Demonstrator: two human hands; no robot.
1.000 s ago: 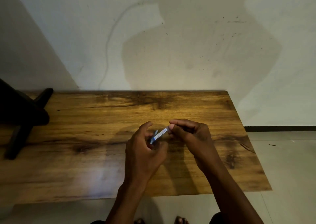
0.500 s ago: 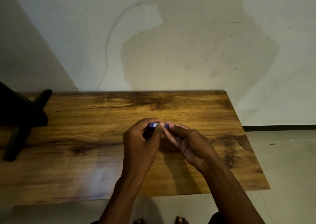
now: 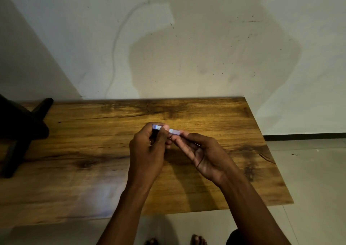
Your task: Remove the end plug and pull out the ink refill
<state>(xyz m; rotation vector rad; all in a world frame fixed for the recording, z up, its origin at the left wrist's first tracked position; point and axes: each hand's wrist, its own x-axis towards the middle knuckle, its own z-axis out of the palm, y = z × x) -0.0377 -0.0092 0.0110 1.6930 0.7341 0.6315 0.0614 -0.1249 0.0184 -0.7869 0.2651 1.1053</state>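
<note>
Wooden tabletop (image 3: pixel 74 170) against pale wall (image 3: pixel 187 57), person's shadow on it. Small blue-white strip (image 3: pixel 175 131) held level above table centre, between both hands. Left hand (image 3: pixel 148 151): thumb and fingers curled, clamped on strip's left end, likely steadying it. Right hand (image 3: pixel 204 153): fingertips pinched on right end, other fingers loosely extended. Dark stand (image 3: pixel 20 128) far left, well apart. Nothing between hands and table.

Small pale strip (image 3: pixel 166 129) between both hands: middle covered by left hand (image 3: pixel 148 151) thumb; print on it too small to read. Dark piece under left fingers mostly hidden, identity unclear. Right hand (image 3: pixel 206 154) fingertips cover strip's right end. Black stand (image 3: pixel 20 130) cut off by left edge. Feet (image 3: pixel 198 240) cut off at bottom edge.
</note>
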